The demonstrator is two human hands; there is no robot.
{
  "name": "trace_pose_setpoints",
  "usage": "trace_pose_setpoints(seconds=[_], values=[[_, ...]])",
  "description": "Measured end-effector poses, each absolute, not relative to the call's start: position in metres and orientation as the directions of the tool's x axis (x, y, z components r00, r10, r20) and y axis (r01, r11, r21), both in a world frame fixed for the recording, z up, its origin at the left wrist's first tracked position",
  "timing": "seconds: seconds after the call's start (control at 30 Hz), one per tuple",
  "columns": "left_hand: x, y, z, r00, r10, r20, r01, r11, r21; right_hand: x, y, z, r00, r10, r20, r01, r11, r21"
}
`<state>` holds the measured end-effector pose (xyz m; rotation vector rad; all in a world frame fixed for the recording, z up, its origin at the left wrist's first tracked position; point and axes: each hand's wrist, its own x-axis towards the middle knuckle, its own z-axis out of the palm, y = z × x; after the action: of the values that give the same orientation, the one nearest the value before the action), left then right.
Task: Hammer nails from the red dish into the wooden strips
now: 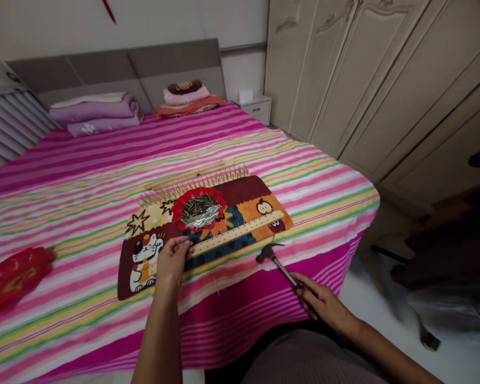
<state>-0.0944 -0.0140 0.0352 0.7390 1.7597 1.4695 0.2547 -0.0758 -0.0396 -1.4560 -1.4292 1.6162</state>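
Observation:
My right hand [322,301] grips the dark handle of a claw hammer [278,264], its head resting or hovering near the bed's front edge; which of the two I cannot tell. My left hand [174,258] is at a light wooden strip [240,230] with a row of small dark holes or marks, thumb and fingertips pinched together. What the pinch holds, if anything, is too small to make out. Under the strip lies a patterned mat [220,256] with a cartoon cat. A red scalloped dish [176,205] full of nails [202,210] stands on the mat behind the strip.
Behind the dish, a wooden strip with many upright nails [208,180] lies beside plain wooden strips [192,173]. A red plastic bag [16,277] lies at left on the striped bedsheet [84,224]. Folded bedding [100,112] sits by the headboard; wardrobes [344,69] stand at right.

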Motion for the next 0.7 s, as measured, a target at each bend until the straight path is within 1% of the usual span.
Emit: trace_pose_setpoints(seconds=[0.07,0.1,0.17,0.23,0.3,0.37,0.43,0.5,0.57,0.6,0.63,0.7], values=[[-0.092,-0.030,0.031,-0.503,0.858,-0.107,0.162,0.216,0.963,0.255,-0.076,-0.038,-0.276,0.888,-0.368,0.267,-0.297,-0.917],[-0.090,-0.038,0.027,-0.425,0.901,-0.083,0.278,0.218,0.936,0.255,-0.076,-0.038,-0.277,0.886,-0.372,0.271,-0.299,-0.915],[-0.085,-0.055,0.019,-0.218,0.973,-0.070,0.508,0.174,0.844,0.255,-0.076,-0.037,-0.273,0.884,-0.381,0.270,-0.309,-0.912],[-0.079,-0.068,0.010,-0.043,0.994,-0.101,0.681,0.103,0.725,0.255,-0.075,-0.038,-0.266,0.885,-0.383,0.264,-0.315,-0.912],[-0.073,-0.076,0.001,0.032,0.989,-0.143,0.792,0.062,0.607,0.256,-0.075,-0.039,-0.269,0.887,-0.374,0.259,-0.308,-0.915],[-0.070,-0.079,-0.004,0.048,0.983,-0.178,0.861,0.050,0.507,0.256,-0.075,-0.040,-0.279,0.890,-0.362,0.266,-0.291,-0.919],[-0.069,-0.081,-0.005,0.050,0.977,-0.208,0.904,0.044,0.425,0.256,-0.075,-0.041,-0.282,0.893,-0.350,0.274,-0.275,-0.922],[-0.070,-0.081,-0.004,0.047,0.974,-0.223,0.929,0.039,0.368,0.257,-0.076,-0.042,-0.279,0.895,-0.347,0.274,-0.272,-0.922],[-0.071,-0.081,-0.002,0.045,0.978,-0.201,0.930,0.033,0.367,0.256,-0.076,-0.043,-0.276,0.895,-0.351,0.269,-0.278,-0.922],[-0.071,-0.082,0.000,0.038,0.983,-0.180,0.918,0.037,0.396,0.256,-0.076,-0.043,-0.275,0.895,-0.351,0.270,-0.279,-0.922],[-0.072,-0.083,0.001,0.019,0.987,-0.159,0.894,0.054,0.444,0.256,-0.076,-0.043,-0.276,0.895,-0.352,0.273,-0.278,-0.921],[-0.073,-0.085,0.004,-0.065,0.988,-0.138,0.794,0.135,0.593,0.256,-0.076,-0.041,-0.277,0.894,-0.351,0.282,-0.274,-0.919]])
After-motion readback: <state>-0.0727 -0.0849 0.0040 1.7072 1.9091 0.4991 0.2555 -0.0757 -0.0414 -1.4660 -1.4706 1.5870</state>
